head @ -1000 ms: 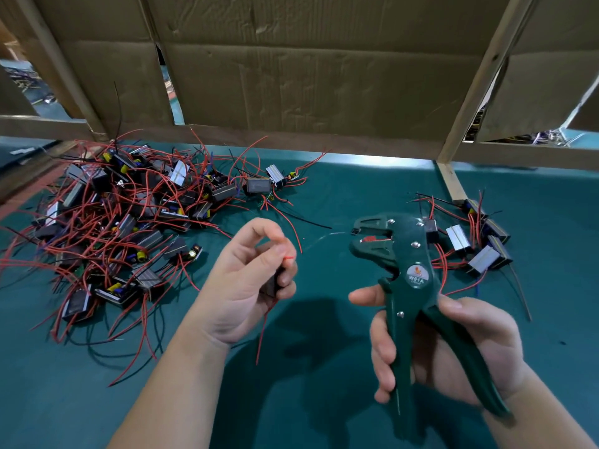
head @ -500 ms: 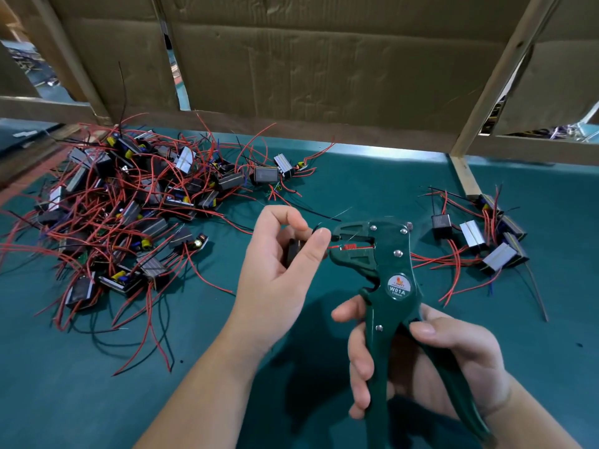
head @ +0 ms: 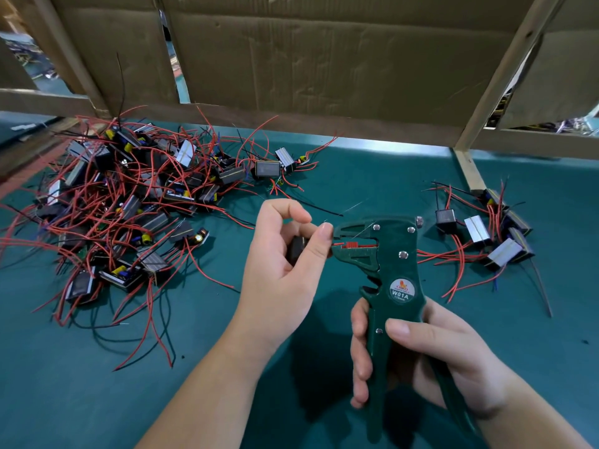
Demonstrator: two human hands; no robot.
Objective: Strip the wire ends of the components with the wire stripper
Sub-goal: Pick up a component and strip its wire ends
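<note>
My right hand [head: 431,354] grips the handles of a dark green wire stripper [head: 393,267], held upright with its jaws pointing left. My left hand [head: 285,264] holds a small black component [head: 297,251] and pinches its red wire [head: 337,244] right at the jaws. The red wire end lies between the stripper's jaws. A thin bare strand crosses the stripper's head.
A big heap of components with red and black wires [head: 129,209] lies at the left on the green mat [head: 97,384]. A smaller group of components [head: 486,238] lies at the right. Cardboard panels and a wooden frame [head: 324,76] close off the back.
My left hand has brought the component to the right up to the stripper's jaws, and the red wire end now sits in them. The stripper moved slightly left toward it.
</note>
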